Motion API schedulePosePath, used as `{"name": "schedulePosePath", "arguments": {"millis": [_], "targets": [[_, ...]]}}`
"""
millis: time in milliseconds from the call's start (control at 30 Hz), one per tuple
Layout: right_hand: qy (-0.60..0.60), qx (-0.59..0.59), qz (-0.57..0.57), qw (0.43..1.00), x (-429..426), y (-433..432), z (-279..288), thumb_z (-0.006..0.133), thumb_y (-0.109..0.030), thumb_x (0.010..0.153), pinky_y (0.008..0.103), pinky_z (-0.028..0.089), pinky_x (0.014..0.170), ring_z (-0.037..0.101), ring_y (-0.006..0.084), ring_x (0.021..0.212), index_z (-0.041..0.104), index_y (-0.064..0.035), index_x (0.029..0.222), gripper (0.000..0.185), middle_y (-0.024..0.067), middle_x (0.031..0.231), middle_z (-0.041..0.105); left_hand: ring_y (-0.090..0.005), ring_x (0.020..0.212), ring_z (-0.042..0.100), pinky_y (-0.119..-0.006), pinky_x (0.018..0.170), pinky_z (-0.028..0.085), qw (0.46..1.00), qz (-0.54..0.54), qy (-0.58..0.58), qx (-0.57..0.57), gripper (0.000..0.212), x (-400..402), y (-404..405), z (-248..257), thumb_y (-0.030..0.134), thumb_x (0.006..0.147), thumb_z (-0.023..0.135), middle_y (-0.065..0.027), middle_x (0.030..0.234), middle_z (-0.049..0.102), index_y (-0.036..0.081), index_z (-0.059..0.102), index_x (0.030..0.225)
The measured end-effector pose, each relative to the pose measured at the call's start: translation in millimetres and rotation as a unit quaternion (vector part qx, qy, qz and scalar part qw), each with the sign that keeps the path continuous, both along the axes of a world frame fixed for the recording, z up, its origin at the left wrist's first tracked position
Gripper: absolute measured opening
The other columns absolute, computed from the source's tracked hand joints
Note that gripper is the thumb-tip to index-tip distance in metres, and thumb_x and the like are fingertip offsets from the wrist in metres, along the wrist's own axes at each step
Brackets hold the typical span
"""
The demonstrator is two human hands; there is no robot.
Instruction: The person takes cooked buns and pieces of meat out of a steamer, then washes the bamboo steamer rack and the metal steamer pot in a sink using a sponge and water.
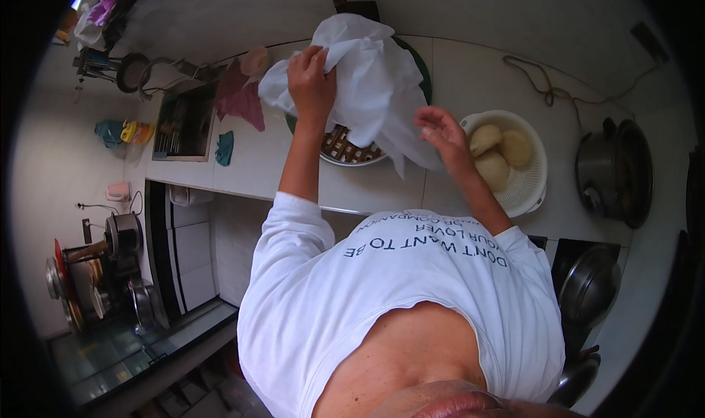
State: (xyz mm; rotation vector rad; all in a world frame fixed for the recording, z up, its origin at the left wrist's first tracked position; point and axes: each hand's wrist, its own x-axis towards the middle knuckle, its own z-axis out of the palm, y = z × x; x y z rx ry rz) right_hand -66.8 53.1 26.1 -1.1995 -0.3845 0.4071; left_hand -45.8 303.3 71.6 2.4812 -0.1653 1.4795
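Note:
My left hand (312,82) grips a large, crumpled white cloth (372,87) and holds it up over the counter. Part of a brown slatted lattice (350,145) with a pale rim shows below the cloth, and the rest is covered. Behind the cloth curves a dark green rim (417,60). My right hand (445,137) is slightly blurred beside the cloth's right edge, fingers bent and apart, with nothing in them. Just right of it sits a white plastic colander (534,175) with 3 pale, rounded lumps (490,170), perhaps dough or buns.
A dark pot (611,173) and its cord (545,82) are at the right. On the left, a sink (184,123) lies beyond a teal cloth (224,148) and a maroon cloth (242,101). A lidded pan (589,286) stands at the lower right. The counter's front edge (347,210) runs before me.

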Motion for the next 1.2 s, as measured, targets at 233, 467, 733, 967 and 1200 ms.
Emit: {"name": "schedulePosePath", "arguments": {"millis": [233,467,733,967,1200], "targets": [[0.143,-0.131,-0.011,0.981,-58,-33,-45,0.049,-0.009,0.077,0.0236,0.040,0.068,0.054,0.0132,0.085,0.048,-0.0033,0.098,0.021,0.0056,0.094,0.054,-0.0327,0.105,0.038,-0.052,0.077,0.035,0.890,0.141,0.433,0.003,0.063,19,8,-131,0.035,0.059,0.066,-0.0153,0.114,0.040,0.011,0.041,0.111],[0.218,-0.173,-0.183,0.943,-108,-79,-73,0.052,-0.017,0.077,0.0227,0.040,0.062,0.052,0.0097,0.074,0.052,-0.0060,0.089,0.016,0.0025,0.083,0.056,-0.0317,0.097,0.045,-0.039,0.087,0.034,0.946,0.036,0.323,-0.019,0.068,42,52,-188,0.030,0.052,0.071,-0.0141,0.106,0.048,0.006,0.043,0.109],[0.116,-0.095,-0.136,0.979,-82,-79,-61,0.054,-0.022,0.077,0.0220,0.040,0.059,0.052,0.0092,0.075,0.052,-0.0060,0.089,0.020,0.0016,0.081,0.054,-0.0227,0.093,0.049,-0.031,0.081,0.038,0.834,-0.168,0.400,-0.342,0.058,20,3,-57,0.018,0.064,0.065,-0.0132,0.105,0.051,-0.002,0.041,0.113],[0.131,0.071,-0.129,0.980,-79,-106,-7,0.053,-0.030,0.079,0.0219,0.043,0.063,0.050,0.0118,0.084,0.037,-0.0081,0.113,0.044,0.0033,0.099,0.048,-0.0241,0.094,0.047,-0.032,0.081,0.039,0.808,-0.385,0.399,-0.200,0.061,-15,-162,-14,0.011,0.056,0.071,-0.0142,0.104,0.047,-0.001,0.041,0.108],[0.194,-0.095,-0.323,0.922,-72,-180,-63,0.057,-0.014,0.075,0.0197,0.042,0.047,0.054,0.0112,0.060,0.032,-0.0011,0.115,0.048,0.0068,0.079,0.052,-0.0267,0.084,0.053,-0.030,0.075,0.041,0.782,-0.432,0.419,-0.160,0.029,-6,-251,-74,0.001,0.064,0.061,-0.0145,0.093,0.055,0.001,0.055,0.092]]}}
